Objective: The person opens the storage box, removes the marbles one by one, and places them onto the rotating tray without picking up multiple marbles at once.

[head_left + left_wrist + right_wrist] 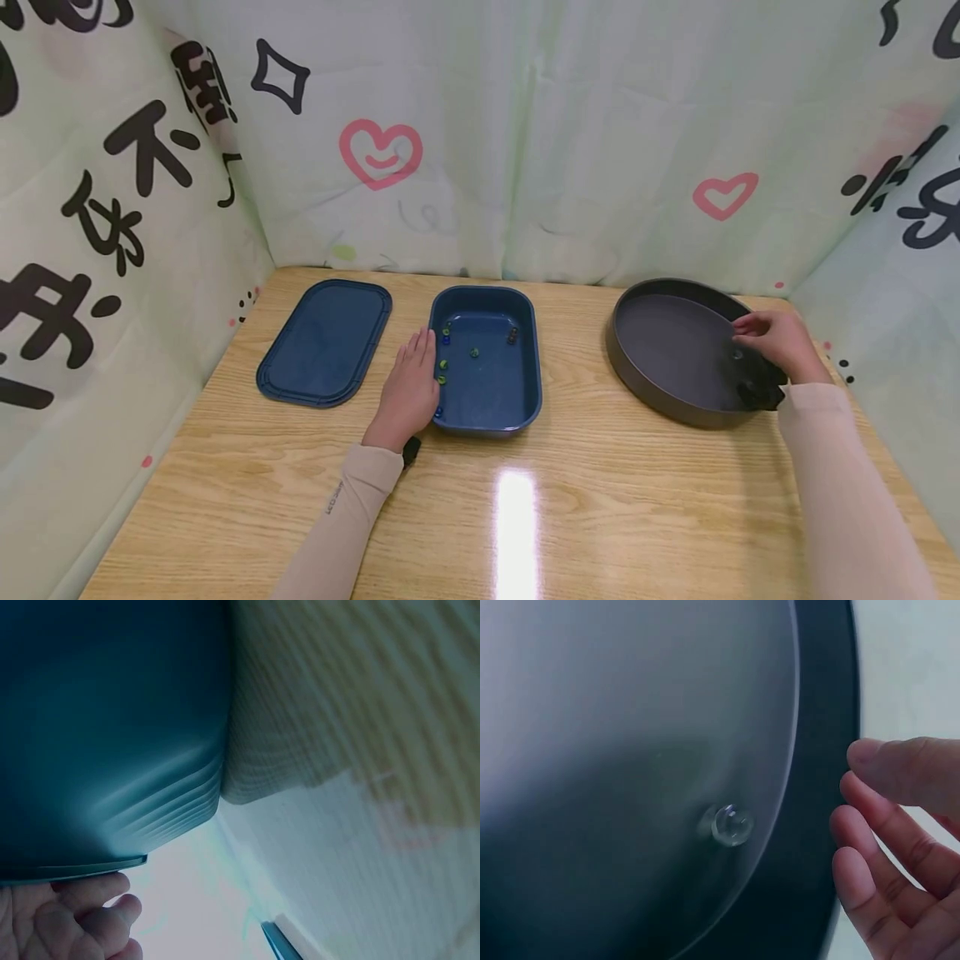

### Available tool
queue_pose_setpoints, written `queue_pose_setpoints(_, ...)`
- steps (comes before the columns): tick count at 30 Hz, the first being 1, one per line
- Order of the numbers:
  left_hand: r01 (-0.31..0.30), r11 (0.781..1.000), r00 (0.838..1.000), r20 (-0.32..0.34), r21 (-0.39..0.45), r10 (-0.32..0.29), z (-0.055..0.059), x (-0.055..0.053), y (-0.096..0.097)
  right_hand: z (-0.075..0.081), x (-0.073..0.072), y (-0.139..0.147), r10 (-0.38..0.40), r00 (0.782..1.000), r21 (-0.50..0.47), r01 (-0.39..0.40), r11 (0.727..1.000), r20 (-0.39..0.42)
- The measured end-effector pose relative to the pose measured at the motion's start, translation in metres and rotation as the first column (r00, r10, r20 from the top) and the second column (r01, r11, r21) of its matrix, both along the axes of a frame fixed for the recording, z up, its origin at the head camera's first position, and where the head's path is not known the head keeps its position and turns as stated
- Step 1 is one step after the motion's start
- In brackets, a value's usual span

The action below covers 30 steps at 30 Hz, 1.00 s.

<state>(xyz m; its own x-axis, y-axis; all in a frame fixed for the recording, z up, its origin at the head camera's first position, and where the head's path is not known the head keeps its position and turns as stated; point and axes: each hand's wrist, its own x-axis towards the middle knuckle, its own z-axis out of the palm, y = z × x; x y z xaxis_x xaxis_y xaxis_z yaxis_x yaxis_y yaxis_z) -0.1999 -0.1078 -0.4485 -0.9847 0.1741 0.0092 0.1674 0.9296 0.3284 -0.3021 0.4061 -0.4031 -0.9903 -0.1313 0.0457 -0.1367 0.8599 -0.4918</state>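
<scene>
My left hand (410,387) rests with straight fingers along the left rim of a blue rectangular container (487,400). Several small marbles (474,353) lie inside, most along its left side. In the left wrist view, fingertips (105,889) touch the underside of the container's rim. Over the right edge of a round dark pan (667,350) is my right hand (783,340), thumb and fingers apart and holding nothing. A clear glass marble (733,825) lies on the pan's floor near the wall, to the left of the fingers in the right wrist view.
A flat blue lid (322,346) lies left of the container on the wooden table (585,492). Printed curtains (600,125) enclose the back and both sides. The pan stands close to the table's right edge.
</scene>
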Motion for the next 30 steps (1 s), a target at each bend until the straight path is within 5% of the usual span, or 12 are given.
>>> queue_pose_setpoints(30, 0.007, 1.0, 1.0, -0.009, 0.003, -0.007, 0.001, 0.001, 0.0, -0.009, -0.014, 0.006, 0.03, 0.973, 0.186, -0.075, 0.98, 0.23)
